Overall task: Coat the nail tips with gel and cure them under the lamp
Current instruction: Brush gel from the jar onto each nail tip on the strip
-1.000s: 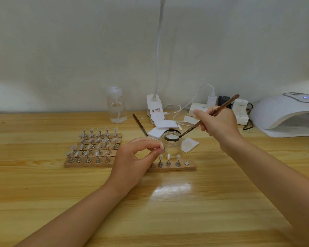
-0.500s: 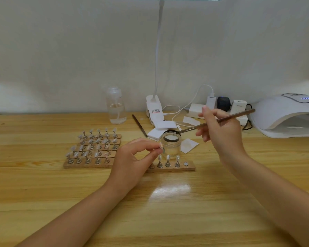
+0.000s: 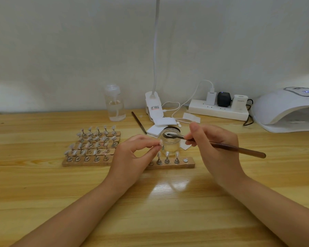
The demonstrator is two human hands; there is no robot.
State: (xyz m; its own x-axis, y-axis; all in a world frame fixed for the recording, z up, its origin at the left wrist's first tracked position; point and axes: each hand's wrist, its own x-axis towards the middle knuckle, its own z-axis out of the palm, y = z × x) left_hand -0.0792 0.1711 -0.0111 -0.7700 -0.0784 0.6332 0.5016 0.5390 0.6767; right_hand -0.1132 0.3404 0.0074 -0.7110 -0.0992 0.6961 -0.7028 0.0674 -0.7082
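Nail tips [image 3: 166, 155] were seen standing upright on small metal stands along a wooden strip [image 3: 169, 164] at the middle of the bench [image 3: 43, 202], one magnet spot at the strip's right end left bare. One more nail tip on its stand [image 3: 161, 144] was pinched between thumb and forefinger of the left hand [image 3: 132, 157], held just beside a small glass gel jar [image 3: 170, 142], which stood directly behind the strip. A long brown brush [image 3: 221, 147] was gripped by the curled fingers of the right hand [image 3: 216, 148]; its long axis ran roughly left to right, handle out to the right, bristle end over the jar's open mouth. Further strips of nail tips [image 3: 93, 147] were stacked in rows to the left. Behind lay white pads [image 3: 159, 124], a second brush [image 3: 139, 124], a clear bottle [image 3: 115, 103] and a clip lamp [image 3: 153, 107] bearing an unreadable label. A power strip [image 3: 218, 111] carried a white plug marked "PISEN". The curing lamp [image 3: 285, 109] was set at the far right, its display lit but illegible.
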